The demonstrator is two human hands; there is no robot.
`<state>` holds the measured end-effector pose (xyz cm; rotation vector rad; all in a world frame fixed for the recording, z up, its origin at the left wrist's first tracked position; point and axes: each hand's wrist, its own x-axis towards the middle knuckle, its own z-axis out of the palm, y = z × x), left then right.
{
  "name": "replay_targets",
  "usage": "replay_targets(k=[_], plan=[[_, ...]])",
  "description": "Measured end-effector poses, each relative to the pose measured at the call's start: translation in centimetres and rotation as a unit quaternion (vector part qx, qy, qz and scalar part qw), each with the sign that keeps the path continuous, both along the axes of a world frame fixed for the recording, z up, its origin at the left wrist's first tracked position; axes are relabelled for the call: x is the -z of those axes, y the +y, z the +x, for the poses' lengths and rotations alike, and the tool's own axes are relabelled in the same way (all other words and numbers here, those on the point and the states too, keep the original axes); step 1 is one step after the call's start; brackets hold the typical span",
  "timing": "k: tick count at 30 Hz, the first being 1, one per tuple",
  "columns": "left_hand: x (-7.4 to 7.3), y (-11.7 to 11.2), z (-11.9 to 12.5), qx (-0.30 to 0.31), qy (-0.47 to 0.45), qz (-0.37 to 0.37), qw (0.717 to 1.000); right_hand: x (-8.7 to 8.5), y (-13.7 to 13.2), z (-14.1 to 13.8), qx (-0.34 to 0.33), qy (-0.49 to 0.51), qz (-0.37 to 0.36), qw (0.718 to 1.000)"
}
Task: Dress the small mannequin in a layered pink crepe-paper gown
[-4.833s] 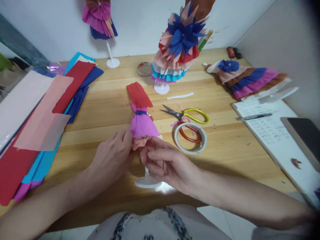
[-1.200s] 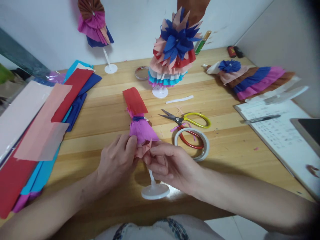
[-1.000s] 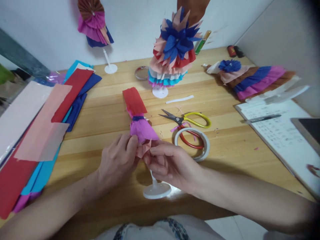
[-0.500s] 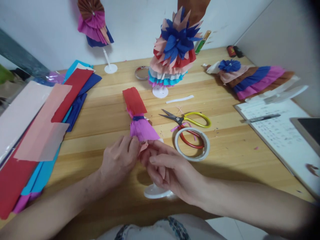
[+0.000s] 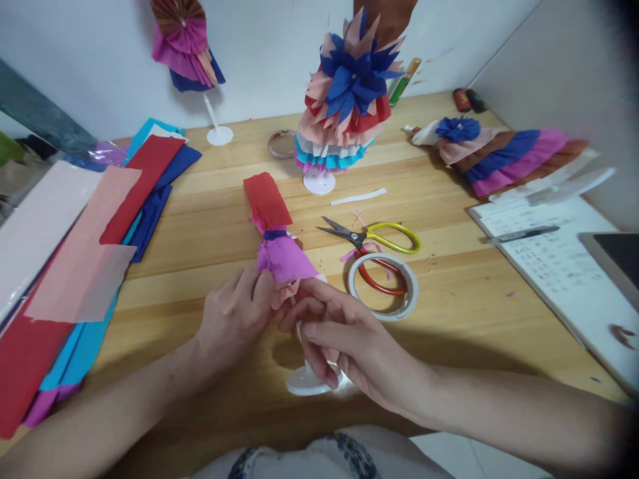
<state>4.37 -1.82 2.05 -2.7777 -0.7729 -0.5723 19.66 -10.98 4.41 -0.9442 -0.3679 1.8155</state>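
A small crepe-paper dress (image 5: pixel 282 256) on a white stand lies tilted before me, with a red upper part, a dark blue waist tie and a magenta skirt. A pale pink paper layer (image 5: pixel 285 293) shows under the magenta hem. My left hand (image 5: pixel 237 306) is closed, pinching the left side of the hem. At the hem's right side, my right hand (image 5: pixel 344 332) has curled fingers on the pale pink paper; the index fingertip touches it, and part of the grip is hidden. The stand's round white base (image 5: pixel 304 382) is below the right fingers.
Scissors (image 5: pixel 355 237) with yellow and red handles lie to the right, a tape roll (image 5: pixel 412 293) over one handle. Folded crepe sheets (image 5: pixel 74 246) cover the left side. Finished dresses (image 5: pixel 349 93) stand behind, one (image 5: pixel 514 159) lying down. A notebook (image 5: pixel 539 266) with a pen is at right.
My right fingers have loosened and spread slightly, showing more of the pale pink layer and the white stem. My left hand keeps its pinch and has shifted slightly left.
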Motion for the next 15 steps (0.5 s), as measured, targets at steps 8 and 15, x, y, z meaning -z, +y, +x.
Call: replay_targets(k=[8,15], plan=[[-0.2,0.0,0.1,0.017,-0.005,0.012,1.0,0.5,-1.2,0.1,-0.026,-0.11,0.063,0.992],[-0.1,0.1,0.2,0.015,-0.011,0.02,1.0,0.9,-0.4,2.1,0.051,-0.687,0.429,0.585]])
